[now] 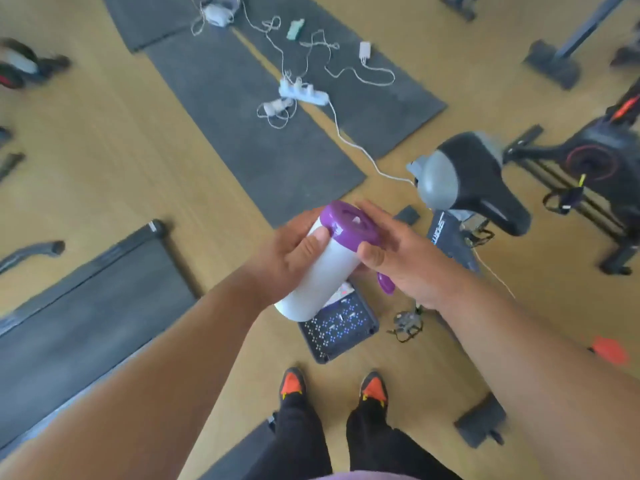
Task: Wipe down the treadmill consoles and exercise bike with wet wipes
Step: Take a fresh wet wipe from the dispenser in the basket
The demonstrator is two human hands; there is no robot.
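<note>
A white wet-wipe canister with a purple lid is tilted in front of me, its top pointing up and right. My left hand grips the canister's body. My right hand curls round the lid's rim, with the flipped-open purple cap hanging below its palm. No wipe shows at the lid's opening. The exercise bike stands to the right, with its black and grey saddle nearest me and its flywheel further right. A treadmill belt lies at the lower left.
Dark floor mats with a white power strip and tangled cables lie ahead. A dark perforated step sits on the wooden floor just before my feet. Other machine bases stand at the upper right and left edges.
</note>
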